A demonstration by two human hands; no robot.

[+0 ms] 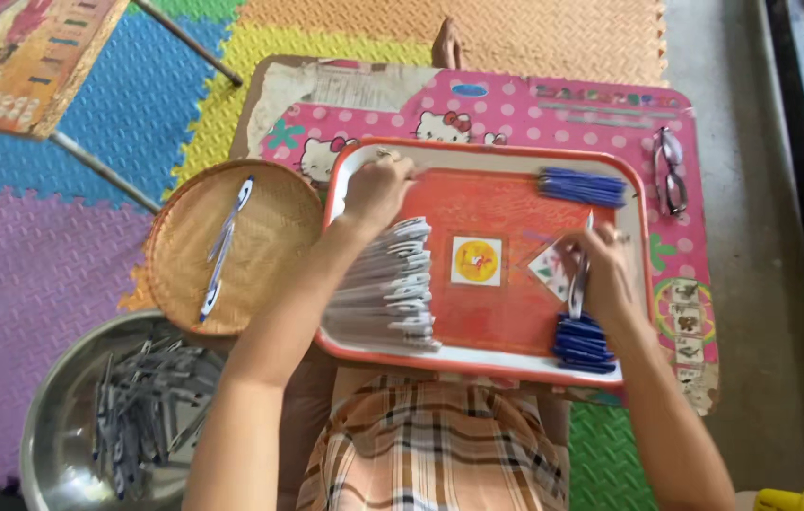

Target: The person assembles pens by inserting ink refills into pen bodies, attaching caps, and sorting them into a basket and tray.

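So my left hand [375, 189] is curled at the top left corner of the orange tray [501, 358], fingertips pinched on something tiny I can't make out, right above the stack of grey-white pen barrels [388, 289]. My right hand [601, 270] is closed around one pen [580, 279], holding it upright just above the pile of blue caps [582, 343]. More blue refills [582, 186] lie in the tray's top right corner. A yellow square sticker [476, 261] sits in the tray's middle. The tray rests on a pink polka-dot lap table [515, 114] with cartoon cat pictures; glasses [671, 170] lie on its right edge. To the left there's a woven basket [232, 248] holding two pens and a steel bowl [118, 416] full of them.
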